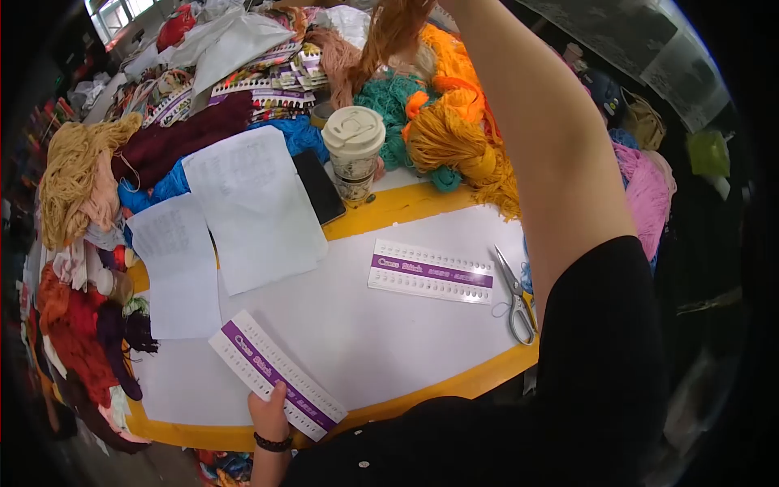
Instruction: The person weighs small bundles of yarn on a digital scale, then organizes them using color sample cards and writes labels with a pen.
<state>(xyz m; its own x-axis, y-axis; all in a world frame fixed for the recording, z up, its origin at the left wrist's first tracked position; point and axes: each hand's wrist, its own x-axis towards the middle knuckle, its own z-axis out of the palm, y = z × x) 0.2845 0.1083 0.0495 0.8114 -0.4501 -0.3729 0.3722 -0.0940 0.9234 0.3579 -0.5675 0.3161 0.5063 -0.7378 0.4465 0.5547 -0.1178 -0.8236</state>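
**Card pinned at the near end, holes bare**

Pinching the near end of a long white punched cardboard card with a purple stripe [274, 375] in the left hand [270, 415], thumb on top, other fingers hidden beneath. Lying flat on the white table [365, 341], long axis running diagonally away from that hand, up and to its left. Judging by the bare holes, not yet carrying any thread; likewise the matching second card [431, 272], well off to that hand's right. Reaching the right arm up by a hanging rust-orange yarn skein [393, 32]; right hand beyond the top edge, state impossible to tell.
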